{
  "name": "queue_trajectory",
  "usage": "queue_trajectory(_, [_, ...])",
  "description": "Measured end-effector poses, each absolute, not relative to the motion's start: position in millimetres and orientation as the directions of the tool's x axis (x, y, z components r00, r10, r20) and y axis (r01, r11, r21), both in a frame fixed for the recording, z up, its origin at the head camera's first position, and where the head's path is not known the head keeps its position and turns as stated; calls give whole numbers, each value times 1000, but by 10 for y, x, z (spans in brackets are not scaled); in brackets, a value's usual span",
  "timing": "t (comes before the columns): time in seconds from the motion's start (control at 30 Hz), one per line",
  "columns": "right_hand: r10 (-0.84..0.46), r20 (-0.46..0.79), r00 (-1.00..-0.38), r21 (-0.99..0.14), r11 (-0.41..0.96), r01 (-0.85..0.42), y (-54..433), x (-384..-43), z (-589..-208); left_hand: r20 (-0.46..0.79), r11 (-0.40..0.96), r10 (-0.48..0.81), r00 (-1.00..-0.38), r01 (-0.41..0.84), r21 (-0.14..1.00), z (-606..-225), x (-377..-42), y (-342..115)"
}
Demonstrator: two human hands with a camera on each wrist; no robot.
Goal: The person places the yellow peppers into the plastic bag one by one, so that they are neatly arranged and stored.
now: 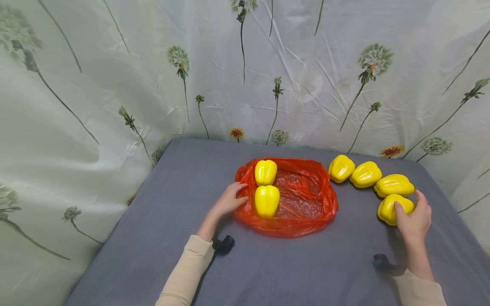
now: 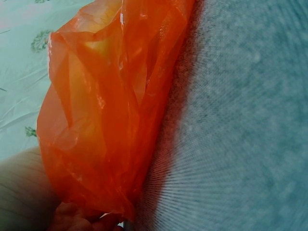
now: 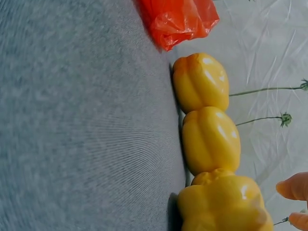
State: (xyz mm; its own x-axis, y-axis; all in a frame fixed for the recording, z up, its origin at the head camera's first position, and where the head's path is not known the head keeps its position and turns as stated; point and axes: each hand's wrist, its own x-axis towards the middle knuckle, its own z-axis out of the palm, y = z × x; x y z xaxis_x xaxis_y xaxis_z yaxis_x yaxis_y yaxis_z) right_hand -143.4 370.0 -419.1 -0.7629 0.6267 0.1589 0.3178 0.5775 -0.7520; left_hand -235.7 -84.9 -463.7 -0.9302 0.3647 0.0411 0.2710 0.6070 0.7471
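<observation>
Beige sleeves [image 1: 187, 267] come nearest my head camera. The red bag [image 1: 294, 228] holds two yellow peppers [image 1: 267, 202]; my left hand [image 1: 228, 199] touches its side, pinching or not I can't tell; my right hand [image 1: 418, 219] spreads, gripping nothing, over the nearest loose pepper [image 1: 387, 210].

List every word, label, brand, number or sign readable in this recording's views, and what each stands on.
None: no readable text shows in any view.
The red plastic bag, yellow peppers, grey table cover and beige sleeves show no lettering.
The backdrop bears printed flowers only.
The dark wrist pieces are too blurred to rule out small marks.
</observation>
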Motion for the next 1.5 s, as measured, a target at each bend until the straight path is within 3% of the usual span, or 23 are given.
queue_trajectory(0.53, [543,-37,-839,-673,607,422,3781,-1441,-4227,47,607,366,-930,276,745,-4641,-2361,-849])
queue_trajectory(0.67, [482,-13,-876,-631,676,381,3779,-1432,-4238,45,606,367,-929,275,747,-4650,-2356,-852])
queue_trajectory(0.93, [497,47,-867,-628,689,361,3724,-1427,-4263,32,609,364,-931,264,748,-4634,-2345,-849])
queue_trajectory(1.5, [362,66,-930,-563,782,265,3688,-1395,-4195,8,613,365,-931,247,751,-4603,-2332,-849])
